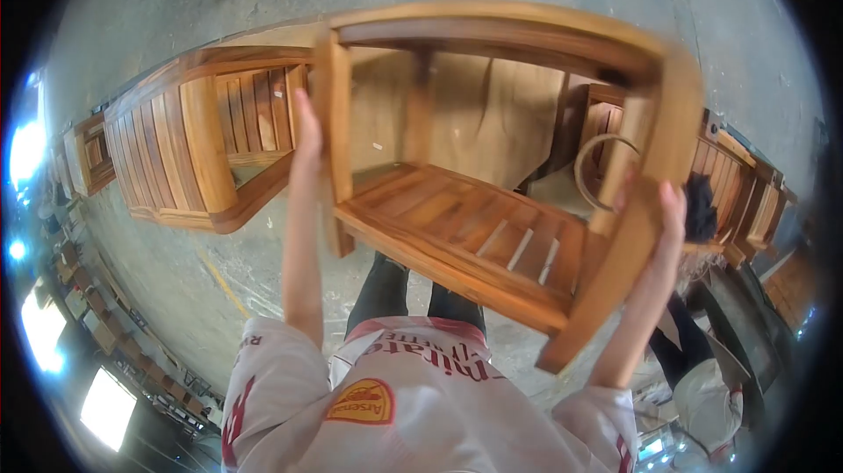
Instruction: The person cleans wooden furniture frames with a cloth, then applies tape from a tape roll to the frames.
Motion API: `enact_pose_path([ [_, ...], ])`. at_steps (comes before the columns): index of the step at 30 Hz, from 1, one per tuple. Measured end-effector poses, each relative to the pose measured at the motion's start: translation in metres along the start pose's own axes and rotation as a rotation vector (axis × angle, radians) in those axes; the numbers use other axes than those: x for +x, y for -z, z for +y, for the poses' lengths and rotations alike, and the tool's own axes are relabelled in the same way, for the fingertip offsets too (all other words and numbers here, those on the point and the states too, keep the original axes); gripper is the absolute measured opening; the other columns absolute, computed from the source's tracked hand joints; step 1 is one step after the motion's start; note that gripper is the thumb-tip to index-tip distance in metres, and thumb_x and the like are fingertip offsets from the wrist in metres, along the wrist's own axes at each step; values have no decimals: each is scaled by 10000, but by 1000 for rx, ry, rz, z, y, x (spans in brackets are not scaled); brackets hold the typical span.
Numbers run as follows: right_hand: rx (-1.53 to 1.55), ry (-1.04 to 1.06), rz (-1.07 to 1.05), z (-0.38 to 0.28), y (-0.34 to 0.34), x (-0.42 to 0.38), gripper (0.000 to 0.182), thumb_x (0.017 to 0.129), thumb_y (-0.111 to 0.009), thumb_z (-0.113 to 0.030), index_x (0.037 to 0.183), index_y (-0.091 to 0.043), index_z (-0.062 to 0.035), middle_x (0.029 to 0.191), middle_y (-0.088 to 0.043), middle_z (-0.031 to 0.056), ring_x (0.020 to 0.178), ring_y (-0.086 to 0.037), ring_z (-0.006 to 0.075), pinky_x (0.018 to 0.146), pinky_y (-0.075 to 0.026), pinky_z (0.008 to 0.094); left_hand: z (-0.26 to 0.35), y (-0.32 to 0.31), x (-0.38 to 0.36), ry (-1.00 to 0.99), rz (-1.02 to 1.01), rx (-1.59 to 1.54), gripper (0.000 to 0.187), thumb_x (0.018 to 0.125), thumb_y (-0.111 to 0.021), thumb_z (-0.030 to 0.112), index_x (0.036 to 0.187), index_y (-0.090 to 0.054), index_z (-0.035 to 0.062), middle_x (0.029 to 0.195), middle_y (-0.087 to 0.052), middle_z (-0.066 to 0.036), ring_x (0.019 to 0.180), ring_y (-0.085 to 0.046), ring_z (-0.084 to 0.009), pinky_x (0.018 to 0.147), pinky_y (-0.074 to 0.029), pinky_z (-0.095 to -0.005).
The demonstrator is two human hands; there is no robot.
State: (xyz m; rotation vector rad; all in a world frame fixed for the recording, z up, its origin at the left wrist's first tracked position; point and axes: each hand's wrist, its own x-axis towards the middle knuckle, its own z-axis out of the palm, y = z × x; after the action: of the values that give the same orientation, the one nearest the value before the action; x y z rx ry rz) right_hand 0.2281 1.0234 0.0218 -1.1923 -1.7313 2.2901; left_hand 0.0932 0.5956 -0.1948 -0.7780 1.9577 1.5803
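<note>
A small wooden side table [457,223] with a slatted shelf is held up in front of me, tilted and slightly blurred. My left hand [307,130] grips its left leg from the outer side, with some fingers hidden behind the wood. On the opposite side, my right hand [672,214] is closed around the thick right leg, its fingertips partly hidden. Behind the raised table, a brown cardboard sheet [500,104] shows through the frame. A pale ring [583,179], possibly a tape roll, is seen through the right part of the frame.
Slatted wooden furniture [162,152] stands on the concrete floor to the left. More wooden pieces [716,170] are at the right, with a dark cloth [700,209] on them. Another person [707,403] is at the lower right. Boxes [110,332] line the left side.
</note>
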Motion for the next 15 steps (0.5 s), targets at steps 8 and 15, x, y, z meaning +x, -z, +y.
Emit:
enact_pose_path([
  [8, 185, -122, -231, 147, 57, 126, 543, 801, -698, -419, 1091, -568, 21, 887, -631, 104, 675, -608, 201, 535, -495, 310, 14, 32, 9, -88, 150, 106, 872, 946, -181, 712, 1505, -254, 47, 1515, -331, -144, 1385, -315, -272, 1145, -217, -376],
  [15, 318, -225, -117, 213, 83, 175, 532, 877, -677, -458, 1133, -560, -6, 986, -633, 100, 806, -622, 196, 701, -508, 295, 17, -4, 20, -133, 258, 177, 862, 956, -193, 693, 1513, -210, 36, 1550, -271, -142, 1423, -255, -267, 1163, -175, -382],
])
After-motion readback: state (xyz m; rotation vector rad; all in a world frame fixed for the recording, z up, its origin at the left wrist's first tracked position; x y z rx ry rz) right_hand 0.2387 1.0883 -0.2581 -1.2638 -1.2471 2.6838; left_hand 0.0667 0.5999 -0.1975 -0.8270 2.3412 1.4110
